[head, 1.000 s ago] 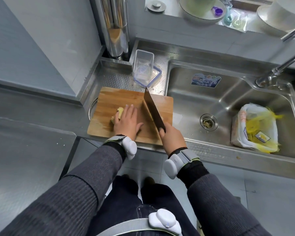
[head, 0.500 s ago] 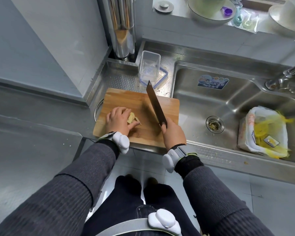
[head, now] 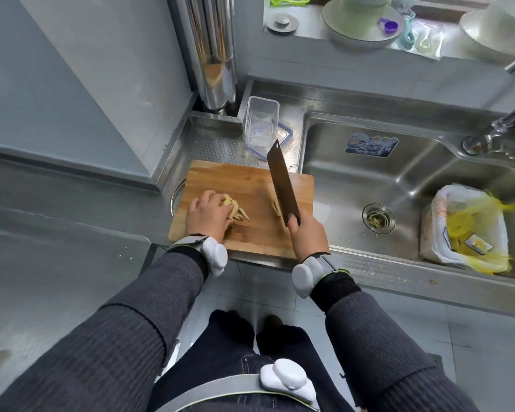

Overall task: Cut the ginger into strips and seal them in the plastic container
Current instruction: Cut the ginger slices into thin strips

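Note:
A wooden cutting board [head: 250,242] lies on the steel counter left of the sink. My left hand [head: 206,217] is curled over a pile of ginger [head: 235,209], with cut strips sticking out to its right. A few loose strips [head: 277,209] lie beside the cleaver [head: 281,182], whose blade stands over the board's right part. My right hand [head: 308,233] grips the cleaver's handle. The clear plastic container [head: 260,123] stands open behind the board on its blue-rimmed lid [head: 286,135].
The sink [head: 414,185] lies to the right, with a drain strainer [head: 378,217] and a bag of yellow scraps [head: 467,230]. A faucet [head: 506,120] reaches in from the right. A steel pipe [head: 214,52] stands at the back corner. Bowls [head: 360,22] sit on the ledge behind.
My left hand went from lying flat on the ginger to curling over it and gathering the strips. The cleaver has swung away to the right, leaving a few strips beside it.

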### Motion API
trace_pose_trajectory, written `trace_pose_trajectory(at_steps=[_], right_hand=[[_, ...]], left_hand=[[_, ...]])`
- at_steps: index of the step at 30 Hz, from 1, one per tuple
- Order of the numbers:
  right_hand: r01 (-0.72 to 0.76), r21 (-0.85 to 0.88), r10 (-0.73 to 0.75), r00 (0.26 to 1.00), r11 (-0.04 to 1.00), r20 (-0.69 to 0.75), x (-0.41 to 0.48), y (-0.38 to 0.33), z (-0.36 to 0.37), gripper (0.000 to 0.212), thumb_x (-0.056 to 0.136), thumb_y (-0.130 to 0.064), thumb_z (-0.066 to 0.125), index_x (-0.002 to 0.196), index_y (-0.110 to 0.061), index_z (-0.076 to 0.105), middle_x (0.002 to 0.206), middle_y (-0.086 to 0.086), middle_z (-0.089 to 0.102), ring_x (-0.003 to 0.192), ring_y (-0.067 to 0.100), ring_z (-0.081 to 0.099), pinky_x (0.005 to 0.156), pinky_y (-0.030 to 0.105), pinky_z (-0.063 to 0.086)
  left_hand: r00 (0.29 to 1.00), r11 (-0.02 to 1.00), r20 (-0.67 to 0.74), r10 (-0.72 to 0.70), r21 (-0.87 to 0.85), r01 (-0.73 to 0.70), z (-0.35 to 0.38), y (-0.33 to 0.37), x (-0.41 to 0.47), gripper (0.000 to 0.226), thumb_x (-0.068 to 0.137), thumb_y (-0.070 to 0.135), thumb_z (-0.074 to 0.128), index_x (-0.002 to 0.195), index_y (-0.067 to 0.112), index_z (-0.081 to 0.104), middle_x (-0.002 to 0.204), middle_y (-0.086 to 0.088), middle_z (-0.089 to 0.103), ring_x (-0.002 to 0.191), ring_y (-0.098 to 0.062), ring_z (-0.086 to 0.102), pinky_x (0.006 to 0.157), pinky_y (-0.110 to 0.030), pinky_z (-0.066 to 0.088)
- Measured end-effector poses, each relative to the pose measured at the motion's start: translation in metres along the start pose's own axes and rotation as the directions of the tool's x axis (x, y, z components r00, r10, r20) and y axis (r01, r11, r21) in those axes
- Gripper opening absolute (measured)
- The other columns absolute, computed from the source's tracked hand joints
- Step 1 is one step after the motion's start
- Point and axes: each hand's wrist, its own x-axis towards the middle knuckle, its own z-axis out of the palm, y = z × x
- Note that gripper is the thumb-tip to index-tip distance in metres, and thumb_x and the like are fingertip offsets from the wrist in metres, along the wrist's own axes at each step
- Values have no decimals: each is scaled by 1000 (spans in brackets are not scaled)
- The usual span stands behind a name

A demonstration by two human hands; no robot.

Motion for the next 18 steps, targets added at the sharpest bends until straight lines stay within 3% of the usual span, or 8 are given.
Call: trace_pose_trajectory(at_steps=[6, 12, 18], right_hand=[[49, -20, -47, 995, 999, 91, -6, -1, 2, 25, 97, -20, 37, 111, -10, 55, 100, 17, 62, 86, 35, 57, 70, 29, 37], [1, -79, 6, 996, 997, 86, -2, 4, -3, 27, 97, -22, 37, 110, -7, 57, 101, 19, 64, 92, 37, 58, 73, 32, 40], [-24, -121, 33, 997, 992, 70, 4, 7, -9, 29, 97, -25, 35, 106, -8, 58, 99, 18, 65, 90, 37, 58, 70, 30, 37]], left_hand=[[995, 995, 73, 63, 68, -68, -13, 2, 3, 30, 92, 24, 52, 121, 24, 60, 131, 1, 51, 127, -22, 36, 95, -34, 35], [986, 995, 135, 95, 13, -97, -22, -4, 19, 29, 93, 35, 52, 116, 23, 65, 128, 4, 53, 124, -19, 39, 93, -32, 37], [960, 978, 199, 196, 26, -205, -18, -6, 24, 47, 92, 34, 56, 137, 31, 45, 140, 10, 48, 136, -15, 32, 103, -34, 36]])
